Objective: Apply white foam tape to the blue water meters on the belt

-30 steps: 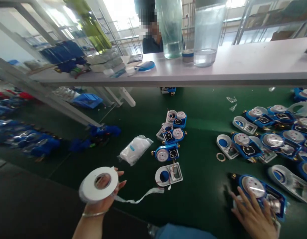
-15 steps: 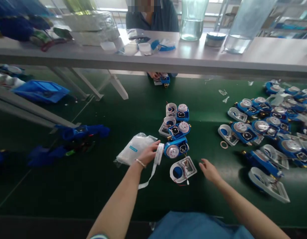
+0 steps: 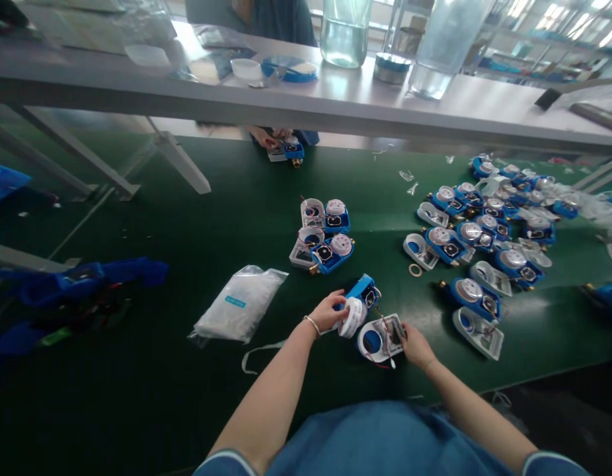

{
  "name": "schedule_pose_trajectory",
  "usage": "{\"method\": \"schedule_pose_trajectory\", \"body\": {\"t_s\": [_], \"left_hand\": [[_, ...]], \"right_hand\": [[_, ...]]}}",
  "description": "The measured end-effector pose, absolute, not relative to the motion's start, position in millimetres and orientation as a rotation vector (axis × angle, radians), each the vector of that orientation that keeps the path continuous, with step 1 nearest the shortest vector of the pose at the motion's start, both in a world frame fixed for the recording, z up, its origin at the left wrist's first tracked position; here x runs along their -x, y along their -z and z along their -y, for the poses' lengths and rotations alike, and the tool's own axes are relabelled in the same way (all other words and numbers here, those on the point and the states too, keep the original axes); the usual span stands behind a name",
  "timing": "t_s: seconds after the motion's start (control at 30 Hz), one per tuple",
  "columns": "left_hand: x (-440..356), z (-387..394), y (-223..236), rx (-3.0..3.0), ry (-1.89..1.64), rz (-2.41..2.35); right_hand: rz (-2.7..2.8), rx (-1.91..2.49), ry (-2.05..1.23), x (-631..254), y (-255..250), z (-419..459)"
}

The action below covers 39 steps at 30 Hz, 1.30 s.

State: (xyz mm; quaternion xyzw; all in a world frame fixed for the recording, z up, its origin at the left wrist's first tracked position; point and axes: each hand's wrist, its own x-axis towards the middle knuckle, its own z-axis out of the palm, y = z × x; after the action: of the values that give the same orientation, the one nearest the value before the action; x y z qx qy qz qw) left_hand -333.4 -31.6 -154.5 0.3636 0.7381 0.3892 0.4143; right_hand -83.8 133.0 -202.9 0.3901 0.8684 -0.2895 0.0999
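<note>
My left hand (image 3: 328, 313) is closed on a roll of white printed label tape (image 3: 353, 318), its loose strip trailing left under the forearm. The roll hides part of a blue water meter (image 3: 364, 288) just behind it; whether my fingers also touch the meter I cannot tell. Thin wires run from that meter to a white cover (image 3: 394, 325) with a round opening and electronics inside. On the cover's right edge, my right hand (image 3: 416, 345) has its fingers gripping the rim. Two more water meters (image 3: 332, 252) with opened covers lie beyond.
A clear bag of white material (image 3: 239, 305) lies left of my hands. Several blue meters (image 3: 477, 297) crowd the right side. Overhead, a shelf (image 3: 266, 106) spans the bench with jars on it. Across the bench, another person's hands (image 3: 271, 137) handle a meter.
My left hand has carried the tape roll right and toward me, over the nearest meter. My right hand has moved onto the white cover. The view has swung right.
</note>
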Motion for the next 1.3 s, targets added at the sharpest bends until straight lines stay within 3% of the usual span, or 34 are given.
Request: {"method": "schedule_pose_trajectory", "body": {"t_s": [0.17, 0.33, 0.53, 0.97, 1.2, 1.3], "left_hand": [[277.9, 4.6, 157.6, -1.029, -0.886, -1.781], [255.0, -17.1, 153.3, -1.057, -0.835, -1.776], [235.8, -8.8, 129.2, -0.994, -0.855, -1.895], [154.8, 14.9, 106.1, -0.676, -1.254, -1.956], [146.8, -30.5, 127.2, -1.003, -0.727, -2.362], [162.6, -56.7, 136.1, -0.985, -0.697, -2.336]], "right_hand": [[-2.643, -1.264, 0.672, 35.8, 179.0, -150.5], [-2.677, -0.828, 0.673, 19.1, 163.4, -128.6], [-2.837, -0.724, 0.542, -8.3, 156.1, -126.9], [-2.499, -0.197, 0.470, -0.8, 172.1, -164.6], [-2.456, -0.192, 0.428, -3.5, 176.8, -168.4], [-2.500, -0.204, 0.449, -3.1, 178.4, -168.2]]}}
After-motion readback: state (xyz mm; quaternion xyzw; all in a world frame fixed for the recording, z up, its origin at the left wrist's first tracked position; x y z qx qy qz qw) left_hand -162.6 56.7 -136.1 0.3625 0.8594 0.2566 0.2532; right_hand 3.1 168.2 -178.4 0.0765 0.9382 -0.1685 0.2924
